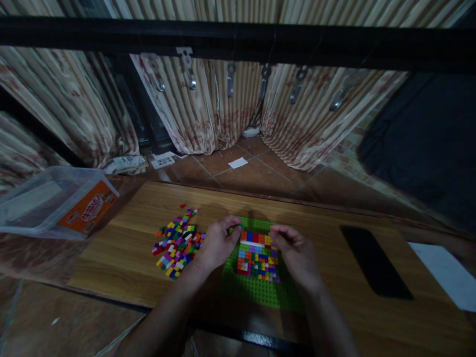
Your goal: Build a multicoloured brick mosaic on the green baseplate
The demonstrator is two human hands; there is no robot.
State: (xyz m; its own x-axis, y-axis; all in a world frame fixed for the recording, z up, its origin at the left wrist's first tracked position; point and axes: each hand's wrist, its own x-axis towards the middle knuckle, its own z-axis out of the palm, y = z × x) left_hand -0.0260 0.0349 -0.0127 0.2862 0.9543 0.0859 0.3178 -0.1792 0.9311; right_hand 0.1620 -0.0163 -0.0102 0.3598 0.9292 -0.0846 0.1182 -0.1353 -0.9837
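A green studded baseplate (256, 292) lies on the wooden table, with rows of colourful toy bricks (258, 260) pressed onto its middle. My left hand (219, 243) is over the plate's upper left edge, thumb and forefinger pinched together; whatever is between them is too small to make out. At the upper right of the brick rows, my right hand (297, 253) also has its fingertips closed, and I cannot tell what they hold. Left of my left hand is a heap of loose bricks (180, 248) in mixed colours.
A clear plastic box (48, 173) with an orange label stands at the left. On the table's right side lie a black flat slab (375, 260) and a white sheet (446, 272). A dark bar (238, 39) with hanging metal hooks crosses above, before striped curtains (208, 109).
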